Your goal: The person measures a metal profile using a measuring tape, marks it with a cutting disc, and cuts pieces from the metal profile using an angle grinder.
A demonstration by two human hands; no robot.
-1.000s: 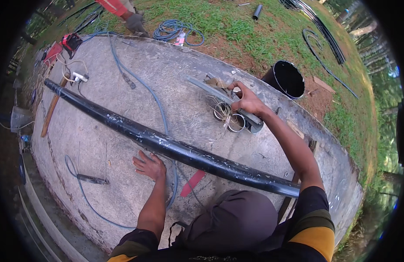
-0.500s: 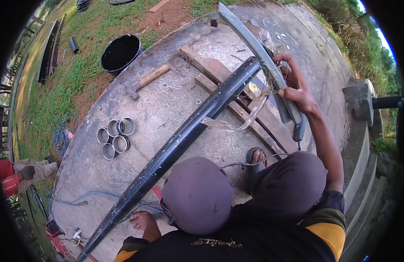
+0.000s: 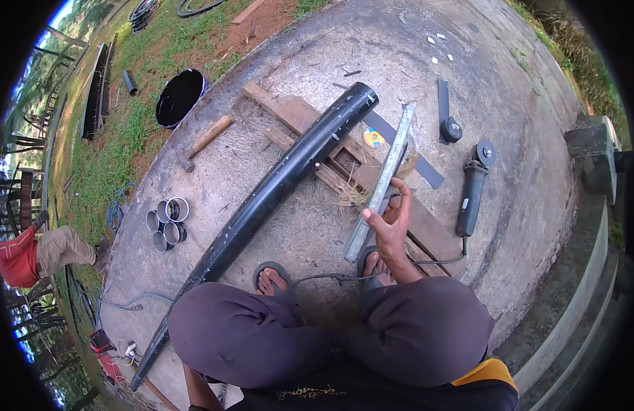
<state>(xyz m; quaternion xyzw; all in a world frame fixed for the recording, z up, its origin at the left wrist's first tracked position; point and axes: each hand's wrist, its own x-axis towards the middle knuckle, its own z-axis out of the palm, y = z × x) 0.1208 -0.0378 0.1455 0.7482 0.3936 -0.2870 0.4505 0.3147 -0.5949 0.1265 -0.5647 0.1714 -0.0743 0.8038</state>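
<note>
Head view: person squats on a round concrete slab (image 3: 317,61), knees and sandalled feet at the bottom of the frame. Right hand (image 3: 392,219) grips a long grey metal bar (image 3: 385,178) near its lower end, thumb on one face and fingers wrapped loosely round the other; the bar runs up and away from the hand, just right of the long black pipe (image 3: 276,192). Left hand barely in view: only a forearm shows at the bottom edge near the pipe's lower end, so cannot tell whether it is open or closed. The black pipe lies diagonally across the slab, its upper open end resting on wooden planks (image 3: 289,116). The bar's far end is near that upper end of the pipe, over the planks. Right of the pipe: an angle grinder (image 3: 471,192) lying on the concrete with its cable trailing back toward the feet, a small black tool with a round head (image 3: 448,120) further up, a flat dark strip (image 3: 406,151) and a small disc (image 3: 374,138) between the pipe and the grinder. Left of the pipe: a hammer (image 3: 204,142), a cluster of short pipe rings (image 3: 166,222), a black bucket (image 3: 180,97) on the grass. Far left of the pipe, another person in a red top (image 3: 15,257) crouches.
</note>
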